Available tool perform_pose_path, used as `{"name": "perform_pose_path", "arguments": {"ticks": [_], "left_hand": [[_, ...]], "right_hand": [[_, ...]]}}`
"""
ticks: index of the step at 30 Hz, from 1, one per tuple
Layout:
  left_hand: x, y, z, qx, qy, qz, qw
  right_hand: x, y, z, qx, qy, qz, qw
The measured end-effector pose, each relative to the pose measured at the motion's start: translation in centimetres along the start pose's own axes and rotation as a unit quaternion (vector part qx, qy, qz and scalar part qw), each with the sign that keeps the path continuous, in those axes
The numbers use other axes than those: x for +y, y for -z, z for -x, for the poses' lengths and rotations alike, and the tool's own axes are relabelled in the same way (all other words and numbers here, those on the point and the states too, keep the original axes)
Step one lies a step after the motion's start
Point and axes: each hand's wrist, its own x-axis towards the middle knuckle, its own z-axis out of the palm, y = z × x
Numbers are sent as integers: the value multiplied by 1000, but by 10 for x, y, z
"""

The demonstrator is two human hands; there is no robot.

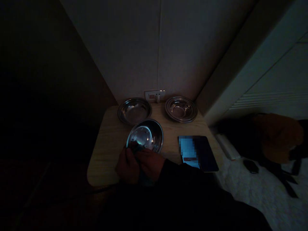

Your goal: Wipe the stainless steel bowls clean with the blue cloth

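A shiny metal bowl (156, 136) is tilted over the front part of a small wooden table. My left hand (127, 166) grips its near-left rim with closed fingers. Close beside it, my right hand (151, 162) is closed on a dark greenish cloth (145, 179). Part of the cloth bunches up at the bowl's near inner side, and the rest hangs below between the hands. Dim light hides the exact finger positions.
On the wooden table (108, 138), a metal bowl (134, 110) stands back left and stacked metal bowls (181, 109) back right. A lit tablet or phone (207, 154) lies at the right. Behind is a wall socket (152, 96) with a plug. An orange-brown cap (279, 134) lies far right.
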Motion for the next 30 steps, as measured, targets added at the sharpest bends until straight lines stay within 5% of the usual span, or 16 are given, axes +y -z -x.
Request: {"name": "perform_pose_path", "arguments": {"ticks": [9,17,25,30], "left_hand": [[-4,-1,-9,-56,-79,13,995],[3,-2,-3,-5,-2,-16,1000],[1,-3,-14,-53,-57,14,997],[0,-4,-16,-56,-15,7,998]], "right_hand": [[42,25,20,-39,-72,207,975],[-4,4,6,-12,-65,19,998],[36,24,21,-35,-93,180,979],[8,-1,20,14,-48,91,995]]}}
